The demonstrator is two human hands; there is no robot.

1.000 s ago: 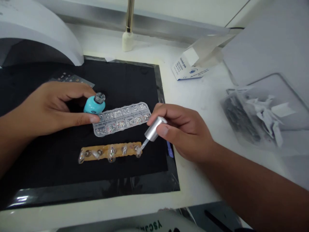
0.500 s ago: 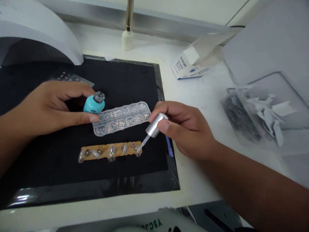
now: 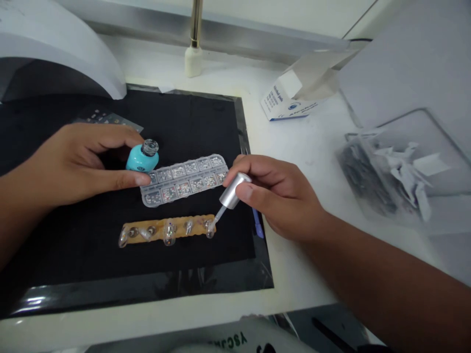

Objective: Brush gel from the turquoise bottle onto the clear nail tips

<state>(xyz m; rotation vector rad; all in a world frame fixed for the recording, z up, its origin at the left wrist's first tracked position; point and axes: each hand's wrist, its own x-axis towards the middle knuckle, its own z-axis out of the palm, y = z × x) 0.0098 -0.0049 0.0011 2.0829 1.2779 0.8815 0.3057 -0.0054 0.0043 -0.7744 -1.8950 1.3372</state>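
Brush cap [image 3: 232, 191], silver, sits mid-frame, pinched between thumb and fingers of the right hand [image 3: 279, 198]; the hand is closed around it. Thin brush stem slants down-left from the cap, tip touching the rightmost nail tip [image 3: 209, 228] on the strip.

Strip [image 3: 167, 230]: tan, wavy-edged, lying lower centre on the black mat [image 3: 206, 122]. It carries a row of clear, glittery nail tips.

Bottle [image 3: 139, 158]: teal, open clear neck, tilted toward the right, centre-left of frame. Left hand [image 3: 73, 164] grips it between thumb below and fingers above, closed on the body.

Gem tray [image 3: 186, 179]: clear, many small compartments, lying just right of the bottle and above the strip; the left thumb tip touches its left end.

Blue tool [image 3: 256, 223] partly hidden under the right hand at the mat's right edge.

Desk [image 3: 312, 147] white. White lamp hood [image 3: 62, 49] upper left. Small white box [image 3: 290, 98] with blue print upper right of centre. Clear bag [image 3: 390, 181] with white scraps at right. Gold stand [image 3: 194, 39] with white base at top centre.
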